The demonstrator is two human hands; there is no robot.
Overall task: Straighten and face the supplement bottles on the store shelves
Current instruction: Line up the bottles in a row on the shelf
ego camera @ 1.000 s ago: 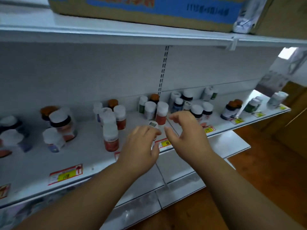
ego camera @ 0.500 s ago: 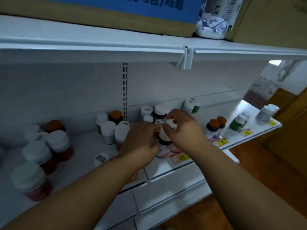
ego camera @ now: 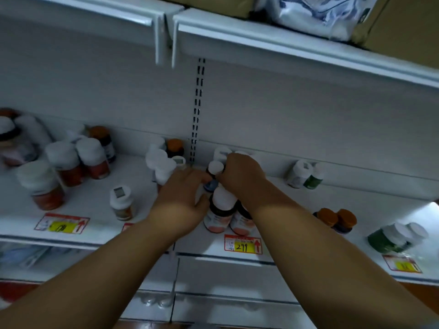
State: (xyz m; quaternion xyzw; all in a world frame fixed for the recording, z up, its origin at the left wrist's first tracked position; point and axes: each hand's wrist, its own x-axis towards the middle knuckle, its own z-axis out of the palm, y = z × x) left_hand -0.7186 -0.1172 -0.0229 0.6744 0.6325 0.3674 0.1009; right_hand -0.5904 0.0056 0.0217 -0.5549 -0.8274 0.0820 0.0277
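Both hands on a small white-capped dark bottle (ego camera: 215, 172) mid-depth on the white metal shelf (ego camera: 99, 236), by the slotted upright. Right hand (ego camera: 240, 176) fingers curled round its cap, left hand (ego camera: 183, 195) fingers closed at its side. Two white-capped red-label bottles (ego camera: 221, 210) stand directly in front, at the front edge above the yellow 299 price tag (ego camera: 243, 245); white-capped cluster (ego camera: 161, 165) crowds left.

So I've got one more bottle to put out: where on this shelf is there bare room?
Bare shelf lies right of the right hand, between the white and green pair at the back and the orange-capped pair at the front. A smaller patch sits between the red bottles and the lone small bottle. Around both hands it is crowded.
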